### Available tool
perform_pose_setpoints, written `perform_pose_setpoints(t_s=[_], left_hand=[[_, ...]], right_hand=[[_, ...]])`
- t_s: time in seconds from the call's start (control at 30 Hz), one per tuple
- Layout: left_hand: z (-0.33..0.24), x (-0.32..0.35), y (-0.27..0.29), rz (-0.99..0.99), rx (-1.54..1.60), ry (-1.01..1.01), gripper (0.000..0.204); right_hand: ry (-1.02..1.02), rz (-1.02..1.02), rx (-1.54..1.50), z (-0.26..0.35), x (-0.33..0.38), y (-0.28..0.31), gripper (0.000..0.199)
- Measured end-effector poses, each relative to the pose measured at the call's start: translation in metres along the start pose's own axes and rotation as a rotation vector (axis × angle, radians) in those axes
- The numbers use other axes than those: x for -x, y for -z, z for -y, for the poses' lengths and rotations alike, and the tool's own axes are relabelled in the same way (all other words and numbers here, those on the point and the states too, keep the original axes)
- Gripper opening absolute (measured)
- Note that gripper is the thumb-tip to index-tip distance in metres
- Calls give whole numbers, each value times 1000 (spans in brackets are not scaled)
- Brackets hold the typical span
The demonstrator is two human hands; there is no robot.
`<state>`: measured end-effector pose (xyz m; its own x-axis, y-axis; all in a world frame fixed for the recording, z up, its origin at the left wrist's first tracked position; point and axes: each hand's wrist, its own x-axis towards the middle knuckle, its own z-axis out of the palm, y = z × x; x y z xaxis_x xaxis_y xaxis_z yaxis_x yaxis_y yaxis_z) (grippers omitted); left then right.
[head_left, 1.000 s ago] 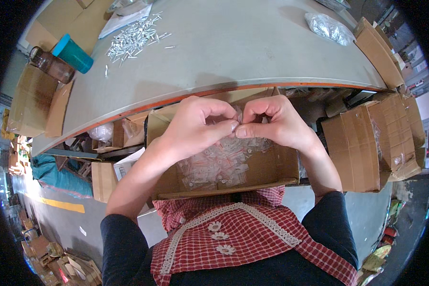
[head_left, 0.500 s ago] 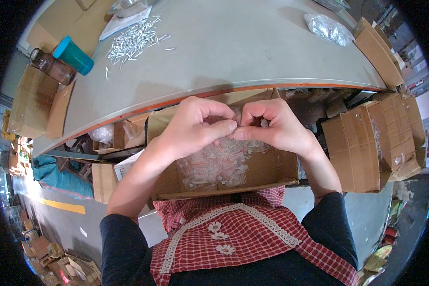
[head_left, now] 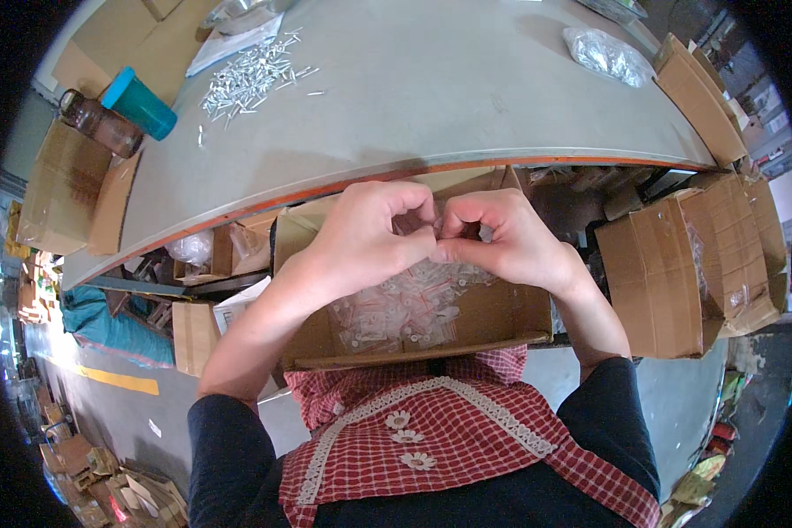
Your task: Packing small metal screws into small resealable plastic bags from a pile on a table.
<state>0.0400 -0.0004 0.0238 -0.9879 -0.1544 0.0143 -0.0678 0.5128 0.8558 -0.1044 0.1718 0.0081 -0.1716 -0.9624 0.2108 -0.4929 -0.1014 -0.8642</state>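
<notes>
My left hand and my right hand meet above an open cardboard box, thumbs and forefingers curled into pinches almost touching. Between the fingertips a bit of clear plastic shows, seemingly a small clear plastic bag; the fingers cover most of it. Below, the box holds a heap of small clear bags with red strips along them and little white parts inside.
The grey table ends in an orange edge beyond the box. On it lie a pile of silvery screw-like pieces and a clear bag of metal parts. A teal cup and a brown bottle stand left; cardboard boxes sit right.
My left fingers have bent into a rounder pinch, and the left thumb has shifted slightly lower. Less of the clear plastic shows between the hands.
</notes>
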Motion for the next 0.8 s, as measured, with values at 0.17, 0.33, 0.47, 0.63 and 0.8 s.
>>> perform_pose_setpoints(t_s=[0.17,0.33,0.47,0.63,0.8], left_hand=[[1,7,-16,-106,137,-2,13],[-1,9,-31,-299,63,-117,18],[-11,0,-24,-471,-408,-347,14],[-15,-10,-13,-541,-664,-571,45],[1,-12,0,-509,-679,-588,51]], right_hand=[[-147,27,-304,-5,3,1,16],[115,-344,330,1,3,-8,14],[184,-535,621,0,-9,-2,17],[-148,-467,-65,-7,-18,7,22],[-137,-429,-172,4,-37,3,22]])
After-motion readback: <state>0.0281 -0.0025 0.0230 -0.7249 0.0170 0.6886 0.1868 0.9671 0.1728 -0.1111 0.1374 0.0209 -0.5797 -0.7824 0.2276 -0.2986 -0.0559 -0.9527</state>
